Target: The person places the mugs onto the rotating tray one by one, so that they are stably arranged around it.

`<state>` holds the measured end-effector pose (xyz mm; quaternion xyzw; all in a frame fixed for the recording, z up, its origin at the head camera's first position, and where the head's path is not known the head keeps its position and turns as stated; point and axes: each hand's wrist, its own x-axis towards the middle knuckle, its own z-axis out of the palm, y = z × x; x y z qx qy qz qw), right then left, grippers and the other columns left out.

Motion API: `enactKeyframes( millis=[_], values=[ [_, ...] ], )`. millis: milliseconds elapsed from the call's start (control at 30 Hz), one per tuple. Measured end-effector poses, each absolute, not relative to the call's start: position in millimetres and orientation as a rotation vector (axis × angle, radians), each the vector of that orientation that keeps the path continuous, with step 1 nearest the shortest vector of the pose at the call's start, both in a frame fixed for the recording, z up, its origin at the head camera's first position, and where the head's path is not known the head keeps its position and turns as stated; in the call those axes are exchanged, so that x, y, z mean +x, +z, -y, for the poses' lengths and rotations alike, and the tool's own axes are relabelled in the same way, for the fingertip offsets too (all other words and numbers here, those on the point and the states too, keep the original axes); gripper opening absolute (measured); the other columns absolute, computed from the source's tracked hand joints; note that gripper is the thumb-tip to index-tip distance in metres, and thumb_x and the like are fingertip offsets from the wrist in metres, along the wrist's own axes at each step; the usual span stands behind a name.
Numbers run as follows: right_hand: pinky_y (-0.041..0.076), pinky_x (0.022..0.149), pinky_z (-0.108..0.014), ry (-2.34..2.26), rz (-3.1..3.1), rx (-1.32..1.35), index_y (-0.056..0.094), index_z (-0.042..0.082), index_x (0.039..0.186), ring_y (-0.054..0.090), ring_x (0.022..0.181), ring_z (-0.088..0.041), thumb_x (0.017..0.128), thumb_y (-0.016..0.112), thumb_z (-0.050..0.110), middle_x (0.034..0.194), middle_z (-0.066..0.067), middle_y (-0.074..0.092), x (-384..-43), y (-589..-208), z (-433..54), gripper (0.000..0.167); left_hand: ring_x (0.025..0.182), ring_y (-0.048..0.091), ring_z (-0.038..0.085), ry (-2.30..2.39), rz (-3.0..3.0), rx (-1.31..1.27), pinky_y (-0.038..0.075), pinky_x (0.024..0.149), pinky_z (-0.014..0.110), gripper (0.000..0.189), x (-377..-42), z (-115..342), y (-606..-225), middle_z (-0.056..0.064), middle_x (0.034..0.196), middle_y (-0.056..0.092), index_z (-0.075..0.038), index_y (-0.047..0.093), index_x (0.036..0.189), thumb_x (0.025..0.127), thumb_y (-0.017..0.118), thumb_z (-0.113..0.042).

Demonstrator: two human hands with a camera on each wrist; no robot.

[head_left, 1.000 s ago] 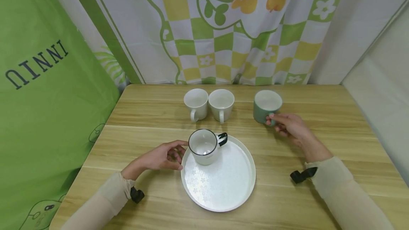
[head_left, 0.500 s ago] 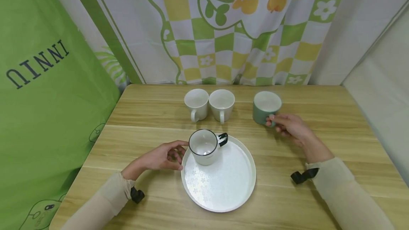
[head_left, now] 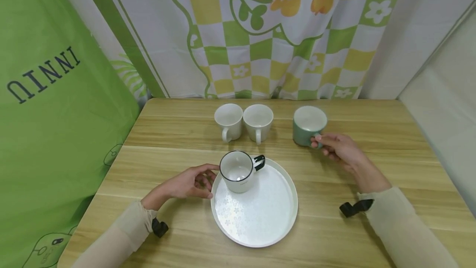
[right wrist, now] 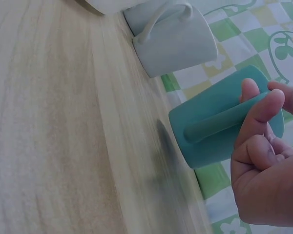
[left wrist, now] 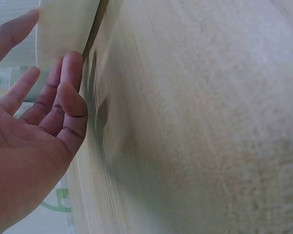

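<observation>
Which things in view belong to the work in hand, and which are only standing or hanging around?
In the work, I judge:
green mug, held by the right hand
tray and black-rimmed mug on it, beside the left hand

Probably just around:
white mug and matching mug, untouched
patterned curtain
green cloth

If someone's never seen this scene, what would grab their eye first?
Probably the teal mug, held by its handle in the right hand, right of two white mugs. Next, the round white tray in the foreground, with a black-rimmed mug on it. Behind hangs a checked, flowered curtain.
</observation>
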<state>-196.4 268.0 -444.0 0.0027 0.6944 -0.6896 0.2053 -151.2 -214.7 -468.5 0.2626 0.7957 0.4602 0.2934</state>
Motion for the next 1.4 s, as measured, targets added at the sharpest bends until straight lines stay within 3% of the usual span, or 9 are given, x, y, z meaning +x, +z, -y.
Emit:
enactKeyframes(
  millis=[433,1167,1400],
  values=[
    [0.044,0.054,-0.014,-2.047,-1.818,-0.075,0.075,0.013,0.1,0.052,0.06,0.0,0.1,0.062,0.02,0.088,0.005,0.076,-185.7,-443.0,-264.0,0.016,0.098,0.066,0.02,1.227,-2.115,0.691,0.054,0.08,0.026,0.076,-150.9,214.8,-468.2,0.016,0.125,0.061,-0.014,0.042,0.148,0.084,0.081,-0.014],
    [0.041,0.052,-0.015,-2.038,-1.779,-0.399,0.074,0.008,0.099,0.05,0.055,0.0,0.103,0.053,0.009,0.088,0.004,0.077,-164.2,-436.6,-258.3,0.021,0.097,0.065,0.019,1.219,-2.122,0.709,0.054,0.08,0.026,0.076,-151.8,215.0,-470.1,0.016,0.124,0.061,-0.013,0.041,0.148,0.084,0.081,-0.014],
    [0.021,0.048,-0.03,-2.041,-1.672,-0.52,0.073,0.006,0.102,0.05,0.056,0.002,0.104,0.048,0.002,0.089,0.005,0.077,-156.2,-433.2,-256.0,0.026,0.097,0.065,0.021,1.215,-2.125,0.705,0.054,0.079,0.026,0.076,-152.0,215.3,-470.3,0.016,0.124,0.061,-0.014,0.041,0.149,0.084,0.081,-0.015]
  ],
)
